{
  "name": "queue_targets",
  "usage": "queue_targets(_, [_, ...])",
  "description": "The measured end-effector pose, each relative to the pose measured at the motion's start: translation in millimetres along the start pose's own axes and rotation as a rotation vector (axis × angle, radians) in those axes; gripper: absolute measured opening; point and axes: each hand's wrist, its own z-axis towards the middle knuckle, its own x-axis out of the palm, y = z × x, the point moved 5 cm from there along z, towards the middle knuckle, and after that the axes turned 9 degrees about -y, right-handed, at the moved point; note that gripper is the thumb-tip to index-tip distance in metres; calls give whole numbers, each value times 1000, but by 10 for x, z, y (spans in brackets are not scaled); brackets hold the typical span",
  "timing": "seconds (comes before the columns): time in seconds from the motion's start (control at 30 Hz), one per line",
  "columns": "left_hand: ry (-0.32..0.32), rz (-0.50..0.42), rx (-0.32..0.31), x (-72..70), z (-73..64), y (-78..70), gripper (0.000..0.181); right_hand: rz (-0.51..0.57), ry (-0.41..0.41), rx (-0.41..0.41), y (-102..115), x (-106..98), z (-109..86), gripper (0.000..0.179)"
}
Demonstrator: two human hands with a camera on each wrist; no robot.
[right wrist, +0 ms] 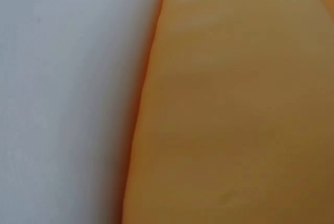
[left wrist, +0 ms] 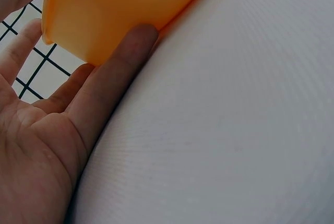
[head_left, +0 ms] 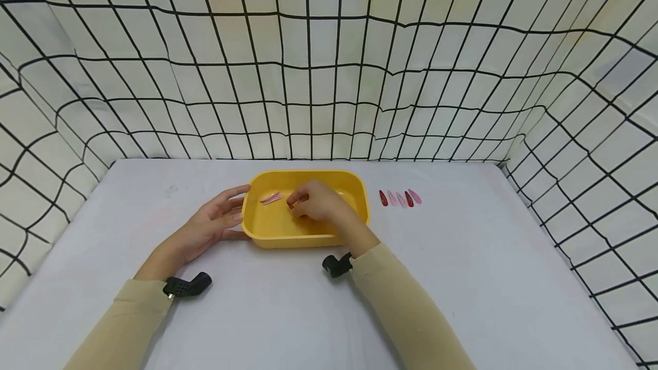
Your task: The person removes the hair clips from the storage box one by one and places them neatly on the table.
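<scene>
A yellow plastic tray (head_left: 272, 240) stands on the white tabletop. Against its left end rests my left hand (head_left: 208, 224), with fingers spread along the wall and fairly straight; the left wrist view shows the thumb (left wrist: 122, 62) touching the tray low down. Inside the tray, my right hand (head_left: 319, 204) has its fingers curled and pinches a small dark red hair clip (head_left: 290, 205), mostly hidden by the fingertips. Pink hair clips (head_left: 271, 198) lie at the tray's left side. In the right wrist view only the tray's outer wall (right wrist: 235, 104) and the tabletop show.
Right of the tray, several red and pink snap hair clips (head_left: 401, 198) lie side by side in a row. A black wire grid (head_left: 308, 84) with white behind it encloses the back and both sides of the table (head_left: 488, 256).
</scene>
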Motion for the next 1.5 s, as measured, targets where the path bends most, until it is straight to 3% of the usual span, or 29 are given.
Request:
queue_targets(0.4, [2, -7, 6, -2, -2, -6, 62, 228, 27, 21, -79, -151, -67, 19])
queue_targets(0.8, [6, -9, 11, 1, 3, -6, 61, 483, 85, -39, -164, -372, -227, 27])
queue_targets(1.03, [0, -6, 4, -2, 4, -1, 62, 511, 59, -63, -191, -529, -303, 19])
queue_targets(1.5, [3, -21, 1, 3, 8, -9, 63, 541, -43, -34, -370, -865, -441, 22])
